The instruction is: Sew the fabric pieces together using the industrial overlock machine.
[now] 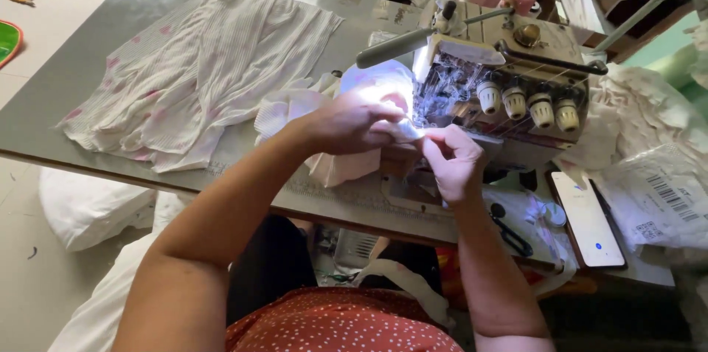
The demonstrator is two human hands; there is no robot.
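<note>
A small piece of pale pink fabric (346, 164) is held by both hands just in front of the overlock sewing machine (509, 86), under its bright lamp, presumably so that the edge can be seen clearly. The left hand (352, 122) is closed over the cloth from above, fingers curled down on it, while the right hand (451, 160) is pinched on its near edge, thumb against fingertips. The piece hangs partly over the front edge of the sewing table (88, 71). A larger white garment with pink spots (199, 64) is spread flat toward the table's left side, kept out of the way. A phone (588, 221) and black scissors (510, 234) lie near the front right edge, within reach.
</note>
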